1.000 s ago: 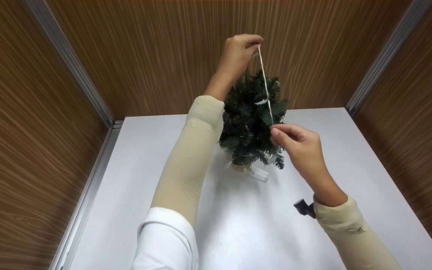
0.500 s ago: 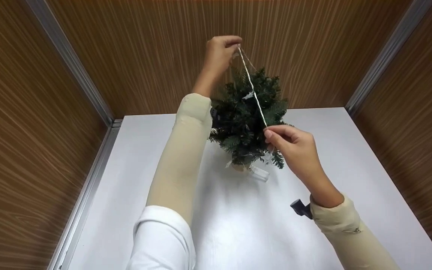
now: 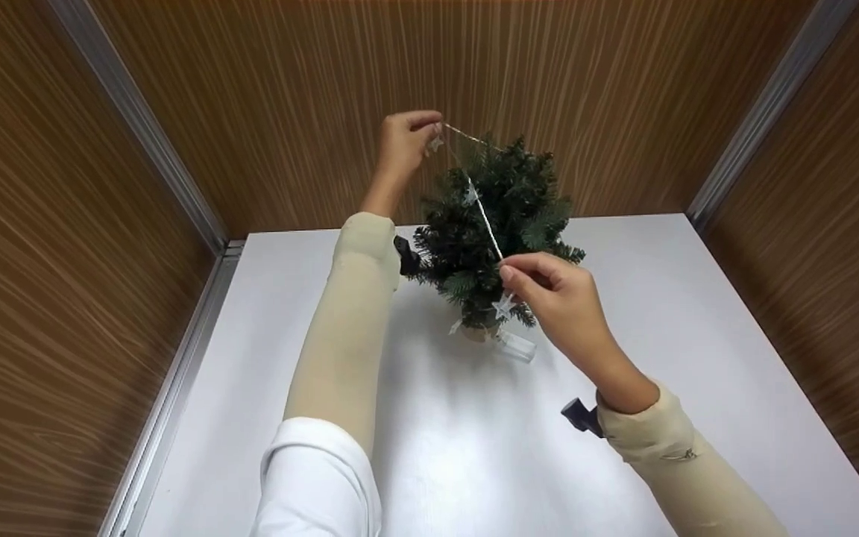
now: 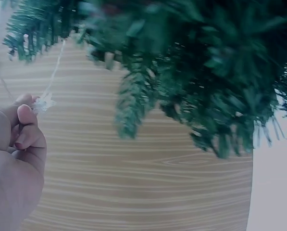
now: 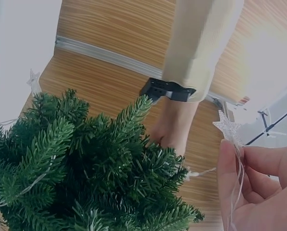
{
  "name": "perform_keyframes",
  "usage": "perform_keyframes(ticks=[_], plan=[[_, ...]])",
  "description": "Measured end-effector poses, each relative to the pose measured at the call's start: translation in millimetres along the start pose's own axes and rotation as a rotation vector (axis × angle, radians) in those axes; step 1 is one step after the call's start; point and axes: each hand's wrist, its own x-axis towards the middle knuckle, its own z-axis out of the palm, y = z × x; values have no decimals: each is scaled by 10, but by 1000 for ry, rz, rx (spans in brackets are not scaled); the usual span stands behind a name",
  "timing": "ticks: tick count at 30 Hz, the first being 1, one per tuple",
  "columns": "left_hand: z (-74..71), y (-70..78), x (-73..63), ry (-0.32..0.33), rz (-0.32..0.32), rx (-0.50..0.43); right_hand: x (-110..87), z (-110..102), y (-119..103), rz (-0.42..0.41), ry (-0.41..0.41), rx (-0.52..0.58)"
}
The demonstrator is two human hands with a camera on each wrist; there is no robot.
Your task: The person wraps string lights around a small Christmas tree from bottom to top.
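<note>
A string of star lights (image 3: 486, 221) runs between my two hands in front of a small green Christmas tree (image 3: 534, 198). My left hand (image 3: 402, 142) pinches the string at the tree's upper left, with a clear star (image 4: 44, 103) by the fingertips. From there one stretch of string goes right, behind the tree top. Lower down, at the front of the tree, my right hand (image 3: 560, 298) pinches the same string between thumb and fingers. One star (image 3: 503, 306) dangles under that hand; in the right wrist view a star (image 5: 227, 126) stands above the thumb.
At the tree's foot a clear plastic box (image 3: 515, 347) lies on the white table (image 3: 459, 462). Wood-grain panels (image 3: 310, 112) enclose the back and sides. Dark wrist cameras (image 3: 582, 416) sit on both sleeves.
My left hand has moved left and then down, taking the string around to the tree's left. My right hand has shifted left and slightly down, still pinching the string.
</note>
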Motion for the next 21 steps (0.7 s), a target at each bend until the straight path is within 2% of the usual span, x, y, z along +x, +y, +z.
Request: perform_keyframes(ticks=[7, 14, 21], plan=[[-71, -133, -104, 13, 6, -54, -26, 27, -33, -55, 6, 21], [-205, -171, -190, 41, 26, -122, -6, 113, -97, -182, 21, 87], [-244, -366, -276, 31, -5, -96, -29, 253, -92, -213, -38, 144]])
